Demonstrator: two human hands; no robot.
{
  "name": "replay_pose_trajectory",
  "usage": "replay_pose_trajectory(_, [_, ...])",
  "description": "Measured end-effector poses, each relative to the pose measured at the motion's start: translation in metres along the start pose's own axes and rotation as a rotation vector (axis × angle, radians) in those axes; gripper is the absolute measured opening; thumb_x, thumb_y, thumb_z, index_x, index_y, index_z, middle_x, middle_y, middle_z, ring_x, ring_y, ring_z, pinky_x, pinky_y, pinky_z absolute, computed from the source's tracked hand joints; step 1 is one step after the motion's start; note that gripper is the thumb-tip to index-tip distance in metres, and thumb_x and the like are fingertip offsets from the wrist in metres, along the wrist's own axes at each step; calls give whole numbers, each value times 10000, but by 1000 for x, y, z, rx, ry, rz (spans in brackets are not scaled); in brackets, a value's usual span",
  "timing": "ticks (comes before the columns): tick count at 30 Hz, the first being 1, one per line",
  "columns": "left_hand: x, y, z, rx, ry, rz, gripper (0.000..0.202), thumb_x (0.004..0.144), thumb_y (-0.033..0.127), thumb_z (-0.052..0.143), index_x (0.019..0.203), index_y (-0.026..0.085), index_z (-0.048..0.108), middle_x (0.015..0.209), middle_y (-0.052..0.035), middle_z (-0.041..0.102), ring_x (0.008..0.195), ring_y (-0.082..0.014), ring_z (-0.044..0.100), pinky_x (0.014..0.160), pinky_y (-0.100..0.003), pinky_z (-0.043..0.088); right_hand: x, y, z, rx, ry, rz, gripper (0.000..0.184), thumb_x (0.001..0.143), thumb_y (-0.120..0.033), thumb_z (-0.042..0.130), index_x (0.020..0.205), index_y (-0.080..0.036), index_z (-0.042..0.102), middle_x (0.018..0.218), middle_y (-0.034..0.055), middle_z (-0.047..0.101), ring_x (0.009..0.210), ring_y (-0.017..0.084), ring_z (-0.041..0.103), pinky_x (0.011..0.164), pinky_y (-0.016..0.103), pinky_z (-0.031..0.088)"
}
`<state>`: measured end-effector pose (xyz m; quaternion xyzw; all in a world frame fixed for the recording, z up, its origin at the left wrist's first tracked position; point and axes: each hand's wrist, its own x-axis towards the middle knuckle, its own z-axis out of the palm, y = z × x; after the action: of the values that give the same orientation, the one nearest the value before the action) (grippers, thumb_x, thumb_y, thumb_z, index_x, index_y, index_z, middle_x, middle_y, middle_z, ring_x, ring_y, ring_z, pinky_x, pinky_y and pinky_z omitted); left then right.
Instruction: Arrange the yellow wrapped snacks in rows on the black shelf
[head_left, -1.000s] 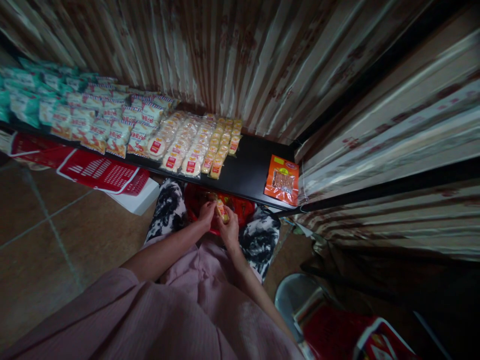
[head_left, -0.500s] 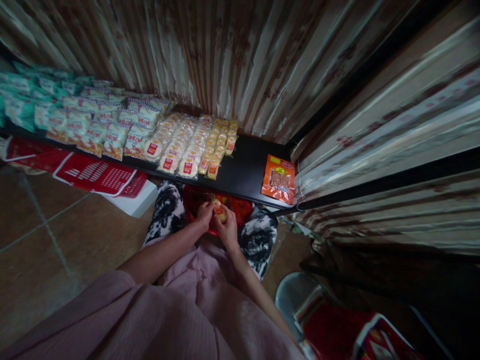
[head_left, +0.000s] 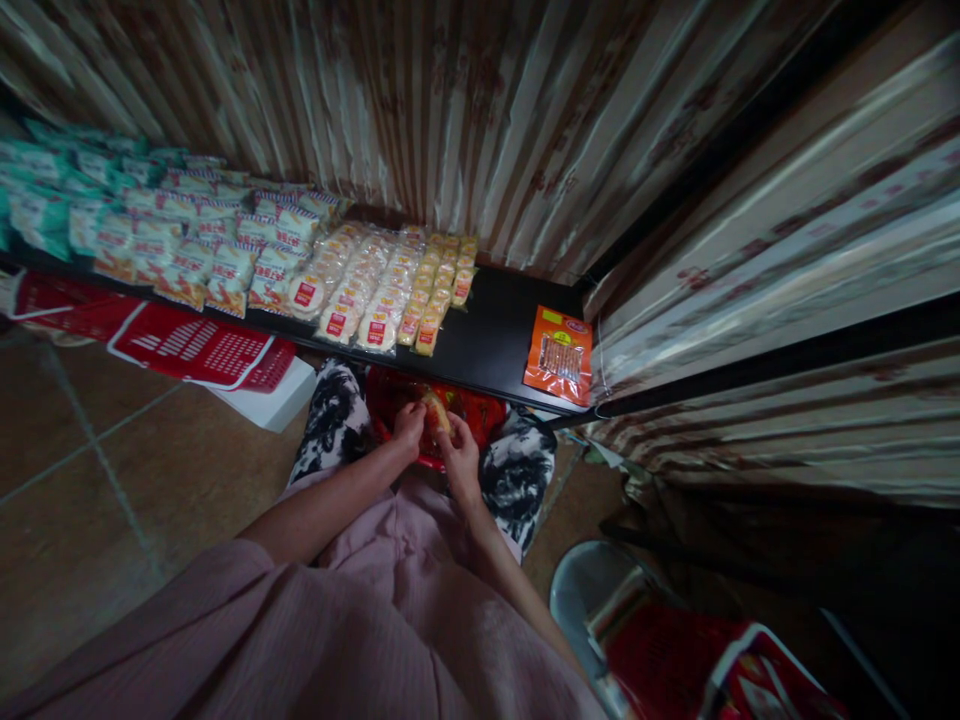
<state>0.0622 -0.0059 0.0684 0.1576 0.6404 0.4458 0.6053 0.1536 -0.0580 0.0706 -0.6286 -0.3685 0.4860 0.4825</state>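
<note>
Between my knees, over a red basket (head_left: pixel 491 410), I hold a small yellow snack packet (head_left: pixel 435 412) in both hands. My left hand (head_left: pixel 409 426) is closed on its left side, and my right hand (head_left: pixel 460 448) grips its lower right end. The packet is tilted, and its print is blurred. Similar yellow snack packets (head_left: pixel 442 285) stand in rows on the black shelf (head_left: pixel 487 340) just beyond. What lies inside the basket is dark and partly hidden by my hands.
Clear-wrapped round crackers (head_left: pixel 379 325) and blue-and-white snack bags (head_left: pixel 232 275) line the shelf leftward. An orange packet (head_left: pixel 559 355) lies at its right end. Below are red shopping baskets (head_left: pixel 187 345) and a white box (head_left: pixel 274 395). A grey stool (head_left: pixel 581 590) stands at lower right.
The yellow packet has turned in my hands, so its red label no longer faces me plainly. My right hand has shifted slightly right. The shelf goods stay put.
</note>
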Motion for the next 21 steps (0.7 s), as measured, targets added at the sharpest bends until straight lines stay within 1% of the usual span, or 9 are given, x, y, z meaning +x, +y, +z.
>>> replay_pose_trajectory(3, [0,-1,1,28,13,-11,55,756,243,594,745,190,590,659,12,583,621,-127,554,624,-232,444,0,1,-1,-39,14,-40,463,751,-440,612,1142,-194,603,1135,67,647,990,208,593,891,341,478])
replay_pose_trajectory(6, [2,-1,1,38,20,-12,40,748,230,590,739,194,576,660,13,579,607,-124,547,609,-229,440,0,2,-1,-100,31,-115,443,773,-416,597,1152,-188,607,1157,72,641,1054,211,575,957,352,435])
replay_pose_trajectory(8, [3,-1,1,38,22,-11,44,742,236,596,740,197,575,663,13,583,614,-124,554,613,-228,442,0,3,-1,-137,41,-163,438,780,-406,590,1155,-180,610,1168,85,631,1056,209,573,951,346,439])
replay_pose_trajectory(12, [2,-1,-1,33,14,-17,67,730,253,612,745,194,586,659,14,598,605,-124,564,614,-233,449,-1,2,0,-231,53,-249,415,802,-381,555,1152,-164,614,1155,121,607,1011,212,582,867,341,486])
replay_pose_trajectory(15, [-3,2,-1,-35,-4,-32,65,712,237,623,729,182,592,646,19,607,577,-114,566,595,-227,450,-2,2,0,-309,57,-331,392,811,-336,530,1151,-160,614,1133,131,603,1016,221,576,891,373,480])
replay_pose_trajectory(17, [-8,6,0,-117,-17,-75,57,727,231,600,723,174,602,649,9,625,574,-114,583,582,-222,458,-3,2,-1,-353,74,-380,373,814,-304,517,1150,-174,614,1122,120,606,1046,221,561,945,392,451])
replay_pose_trajectory(21, [-17,13,3,-220,-44,-191,209,791,317,546,734,143,644,649,-33,660,571,-131,616,542,-222,467,-4,2,-2,-414,96,-440,367,822,-256,488,1161,-186,610,1124,108,588,1068,207,538,986,391,425])
